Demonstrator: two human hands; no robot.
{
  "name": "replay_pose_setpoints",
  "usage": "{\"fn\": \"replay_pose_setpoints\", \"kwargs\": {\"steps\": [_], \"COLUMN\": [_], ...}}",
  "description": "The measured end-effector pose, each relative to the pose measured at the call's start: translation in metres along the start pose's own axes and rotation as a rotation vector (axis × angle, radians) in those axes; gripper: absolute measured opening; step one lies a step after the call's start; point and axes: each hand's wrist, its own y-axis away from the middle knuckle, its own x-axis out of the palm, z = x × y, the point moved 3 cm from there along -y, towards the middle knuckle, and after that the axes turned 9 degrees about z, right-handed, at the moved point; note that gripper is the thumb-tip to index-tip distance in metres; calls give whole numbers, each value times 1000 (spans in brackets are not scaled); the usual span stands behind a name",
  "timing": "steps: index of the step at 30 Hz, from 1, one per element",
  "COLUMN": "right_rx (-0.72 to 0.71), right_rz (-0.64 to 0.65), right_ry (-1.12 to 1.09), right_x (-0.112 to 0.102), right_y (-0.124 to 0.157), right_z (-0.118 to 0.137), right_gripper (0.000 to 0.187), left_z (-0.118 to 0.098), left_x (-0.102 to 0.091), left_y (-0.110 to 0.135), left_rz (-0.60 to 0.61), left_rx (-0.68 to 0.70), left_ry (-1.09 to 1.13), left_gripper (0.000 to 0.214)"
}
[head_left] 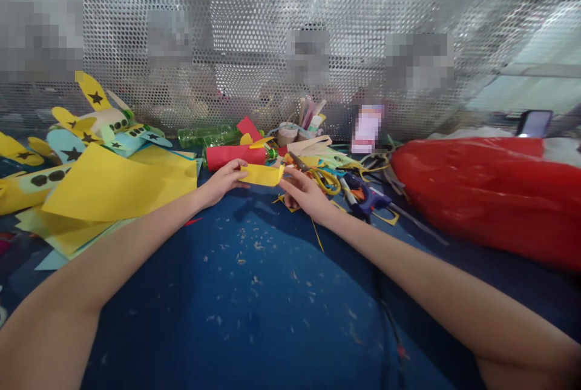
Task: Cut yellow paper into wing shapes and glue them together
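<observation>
Head view: yellow paper strip (262, 175) held in the air over the near side of the clutter, in front of the red-wrapped bottle (229, 157). Long axis runs left to right, across the wearer's line of sight, right end slightly lower; that end has a short portion turned upward.

Left hand (222, 183): fingers closed on the strip's left end, thumb below, fingertips above. Right hand (311, 197): fingers bent, index finger at the upturned end, thumb lower. Whether these pinch the paper or merely touch it cannot be told; contact is small and partly hidden.

Right of the right hand: yellow-handled scissors (327, 183), then blue glue gun (373, 197). Left of the left hand: yellow paper sheets (122, 187), stacked unevenly. Far right: red plastic bag (490, 196). Blue desk (254, 329) beneath, pale scraps scattered on its surface.
</observation>
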Motion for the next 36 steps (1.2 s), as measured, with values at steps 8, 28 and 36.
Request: {"fn": "replay_pose_setpoints", "kwargs": {"steps": [8,28,36], "right_rx": [-90,-277,-337], "right_rz": [143,-100,-93], "right_ry": [116,361,442], "right_x": [5,-4,-2], "right_y": [2,2,4], "right_z": [5,5,11], "right_gripper": [44,11,14], "left_z": [1,-10,-31], "left_x": [-1,0,30], "left_y": [2,3,18], "left_rz": [-16,40,495], "left_rx": [39,-121,-349], "left_ry": [-60,84,125], "left_gripper": [22,54,64]}}
